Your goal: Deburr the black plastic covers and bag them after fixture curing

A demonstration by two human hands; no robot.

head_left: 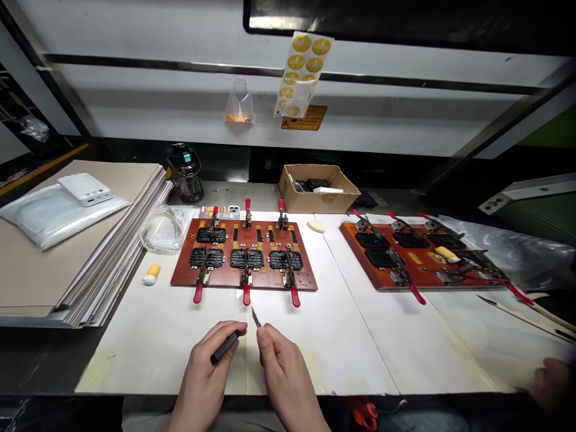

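Head view, bottom centre: the left hand is clamped around a slim black handle, and the right hand pinches a small pointed blade between thumb and fingers, tip upward. The two hands are just apart, above a white work table. At lower right, another person's hand shows blurred at the table edge. Just beyond centre lies a brown fixture board with red-handled toggle clamps, and a second fixture board sits right of it. Farther off, a stack of flat sheets fills the left, and a cardboard box stands at upper centre.
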